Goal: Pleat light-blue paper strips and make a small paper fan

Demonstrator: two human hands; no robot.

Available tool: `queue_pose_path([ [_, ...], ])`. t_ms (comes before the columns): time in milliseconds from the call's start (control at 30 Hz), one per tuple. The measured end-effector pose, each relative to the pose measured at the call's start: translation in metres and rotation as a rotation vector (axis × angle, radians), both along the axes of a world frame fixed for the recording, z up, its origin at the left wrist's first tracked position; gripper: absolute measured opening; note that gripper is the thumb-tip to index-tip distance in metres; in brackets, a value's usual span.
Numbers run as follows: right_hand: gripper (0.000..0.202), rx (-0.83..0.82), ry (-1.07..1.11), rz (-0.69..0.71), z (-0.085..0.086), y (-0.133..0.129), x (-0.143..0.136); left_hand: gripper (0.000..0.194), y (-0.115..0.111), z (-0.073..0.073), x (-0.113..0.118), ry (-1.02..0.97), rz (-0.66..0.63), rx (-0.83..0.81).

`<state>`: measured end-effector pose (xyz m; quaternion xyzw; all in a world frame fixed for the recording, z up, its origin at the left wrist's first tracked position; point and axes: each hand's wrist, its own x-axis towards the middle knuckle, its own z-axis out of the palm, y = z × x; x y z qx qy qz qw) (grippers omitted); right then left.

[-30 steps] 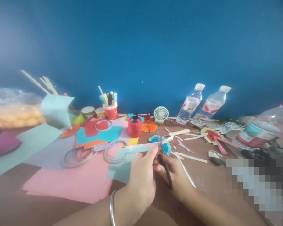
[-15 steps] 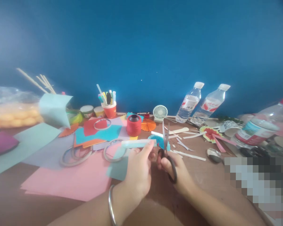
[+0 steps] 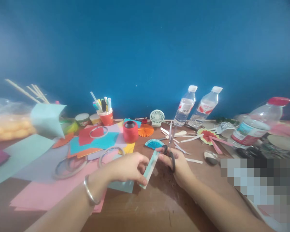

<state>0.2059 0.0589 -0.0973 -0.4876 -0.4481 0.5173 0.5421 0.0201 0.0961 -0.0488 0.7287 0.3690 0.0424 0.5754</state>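
Note:
A narrow light-green folded paper strip (image 3: 150, 169) slants between my two hands above the table. My left hand (image 3: 129, 167), with a silver bangle on its wrist, pinches the strip's lower end between thumb and fingers. Scissors (image 3: 172, 161) with black handles sit in my right hand (image 3: 180, 169), blades pointing up and away from me. The fingertips of that hand also touch the strip's upper end. Just beyond the strip lies a blue pleated paper fan (image 3: 154, 144).
Coloured paper sheets (image 3: 50, 195) and tape rolls (image 3: 70, 169) cover the left side. Farther back stand a red spool (image 3: 130, 132), a cup of pens (image 3: 106, 118), a small fan (image 3: 157, 117) and water bottles (image 3: 184, 108). White paper scraps (image 3: 194, 160) lie right of centre.
The paper strip has swung from lying sideways to slanting toward me. My left hand has moved to its near end, and my right fingertips now touch its far end. The view has shifted right.

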Motion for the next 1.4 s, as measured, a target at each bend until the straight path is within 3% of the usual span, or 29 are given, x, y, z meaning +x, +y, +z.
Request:
queue_pose_path([
  [167, 0.029, -0.049, 0.001, -0.001, 0.0, -0.001, -0.003, 0.014, -0.001, 0.009, 0.0, 0.157, -0.057, 0.129],
  [367, 0.03, -0.049, 0.047, -0.038, 0.001, -0.008, -0.013, 0.022, -0.006, 0.002, 0.019, -0.01, 0.244, 0.391],
  [467, 0.035, -0.036, 0.012, -0.017, 0.0, -0.01, -0.011, 0.022, -0.005, 0.001, 0.02, -0.047, 0.314, 0.339],
  [633, 0.048, -0.005, -0.272, 0.332, 0.008, -0.013, 0.001, 0.03, 0.002, 0.016, 0.004, -0.034, 0.32, 0.266],
  [767, 0.049, 0.013, -0.453, 0.495, 0.019, -0.02, 0.001, 0.036, 0.003, 0.028, -0.004, 0.082, 0.283, 0.257],
  [1000, 0.049, 0.044, -0.402, 0.519, 0.017, -0.025, -0.007, 0.034, -0.001, 0.033, 0.0, 0.147, 0.289, 0.361],
  [1400, 0.051, 0.052, -0.433, 0.512, 0.011, -0.027, -0.007, 0.024, -0.002, 0.031, 0.003, 0.105, 0.34, 0.351],
])
